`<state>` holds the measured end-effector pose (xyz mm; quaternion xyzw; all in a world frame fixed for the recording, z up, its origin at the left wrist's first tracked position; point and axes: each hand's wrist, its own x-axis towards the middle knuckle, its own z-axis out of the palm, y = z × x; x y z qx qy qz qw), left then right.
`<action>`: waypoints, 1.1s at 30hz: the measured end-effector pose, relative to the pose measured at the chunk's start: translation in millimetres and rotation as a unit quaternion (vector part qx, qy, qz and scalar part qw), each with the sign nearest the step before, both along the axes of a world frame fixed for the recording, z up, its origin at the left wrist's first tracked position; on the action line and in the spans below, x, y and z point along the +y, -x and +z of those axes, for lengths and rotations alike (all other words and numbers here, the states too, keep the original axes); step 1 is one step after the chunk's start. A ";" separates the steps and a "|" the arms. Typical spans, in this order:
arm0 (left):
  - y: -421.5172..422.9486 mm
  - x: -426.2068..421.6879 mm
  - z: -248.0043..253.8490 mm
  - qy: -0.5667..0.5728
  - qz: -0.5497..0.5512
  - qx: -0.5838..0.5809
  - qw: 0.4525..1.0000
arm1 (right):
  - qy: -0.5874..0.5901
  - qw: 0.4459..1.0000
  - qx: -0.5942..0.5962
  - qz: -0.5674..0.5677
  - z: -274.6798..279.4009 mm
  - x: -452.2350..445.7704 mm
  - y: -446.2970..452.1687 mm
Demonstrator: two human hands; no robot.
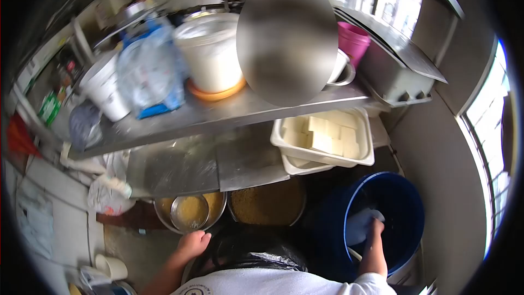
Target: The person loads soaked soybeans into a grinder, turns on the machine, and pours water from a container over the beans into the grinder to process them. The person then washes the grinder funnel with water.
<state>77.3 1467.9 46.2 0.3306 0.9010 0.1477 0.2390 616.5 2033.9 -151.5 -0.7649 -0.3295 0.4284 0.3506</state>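
Observation:
My right hand [375,224] reaches down into a large blue barrel [419,207] and grips a pale grey-blue plastic scoop [358,225]; the scoop's exact shape is blurred. Fingers curled, my left hand [195,243] is closed just below a wide metal bowl [161,214] and beside a black plastic bag [234,254]. Whether it holds anything is hidden. Inside the wide bowl sits a smaller metal bowl [176,222] with yellowish crumbs or grains. Another round pan [302,210] to its right holds brown-yellow granular stuff.
A steel shelf [229,123] crosses in front, bearing a white bucket [210,57], a blue plastic bag [150,71], a pink cup [353,42] and a lidded metal container [397,79]. Beneath it, a white tub [368,131] holds white blocks. A wall [431,131] stands right.

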 end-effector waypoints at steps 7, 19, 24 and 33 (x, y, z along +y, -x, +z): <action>2.6 -77.9 -8.2 -0.048 0.005 0.006 0.999 | -0.318 0.947 -0.013 0.051 153.5 -64.1 43.7; -19.9 -305.5 -39.2 -0.069 0.119 -0.013 0.990 | -0.494 0.821 0.061 0.279 405.3 -342.7 260.3; -48.1 -421.6 -61.6 -0.060 0.200 -0.042 0.977 | -0.381 0.772 0.225 0.455 378.6 -463.3 378.0; -145.3 -584.1 -80.9 -0.081 0.471 -0.036 0.878 | -0.140 0.553 0.226 0.789 265.1 -717.6 566.8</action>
